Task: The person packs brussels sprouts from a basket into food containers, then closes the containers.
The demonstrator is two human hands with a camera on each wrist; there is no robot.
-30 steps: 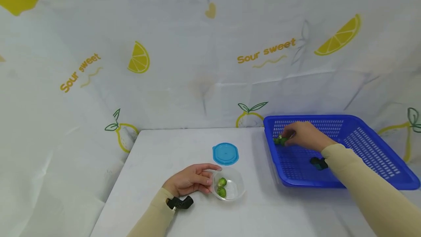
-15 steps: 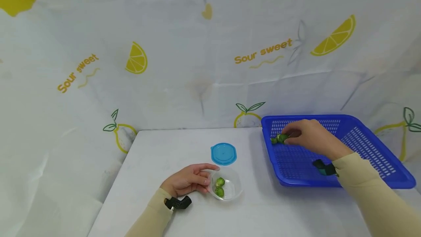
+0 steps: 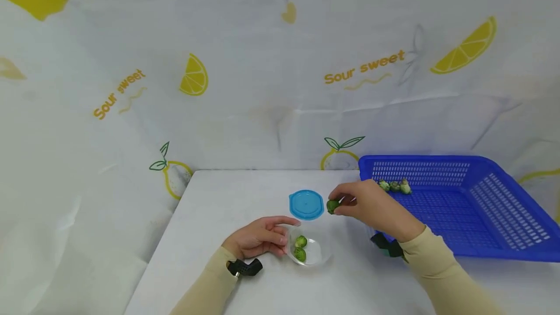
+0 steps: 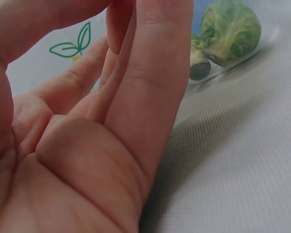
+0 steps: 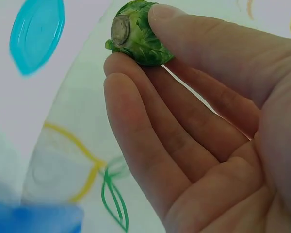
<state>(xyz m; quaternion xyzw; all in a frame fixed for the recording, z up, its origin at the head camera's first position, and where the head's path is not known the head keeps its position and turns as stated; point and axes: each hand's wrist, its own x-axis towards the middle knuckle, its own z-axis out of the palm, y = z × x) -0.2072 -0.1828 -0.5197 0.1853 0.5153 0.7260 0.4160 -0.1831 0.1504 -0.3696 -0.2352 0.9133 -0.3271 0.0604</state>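
Observation:
My right hand (image 3: 372, 203) pinches a Brussels sprout (image 3: 332, 206) between thumb and fingertips, above the table just left of the basket. In the right wrist view the sprout (image 5: 138, 34) shows its pale cut stem end. My left hand (image 3: 260, 238) grips the left side of a clear plastic bowl (image 3: 324, 249) on the table. Two sprouts (image 3: 300, 248) lie inside it, towards its left wall. The left wrist view shows my palm (image 4: 82, 170) up close, with sprouts (image 4: 233, 31) in the bowl beyond my fingers.
A blue plastic basket (image 3: 463, 213) stands on the right, with three sprouts (image 3: 394, 186) in its far left corner. Behind the bowl a blue lid (image 3: 306, 204) lies flat on the white table (image 3: 232, 193). A lemon-printed white sheet (image 3: 262, 86) hangs at the back.
My right hand has lifted a sprout out of the basket and carried it left, near the lid and bowl. The left hand stays on the bowl. The head view has shifted slightly.

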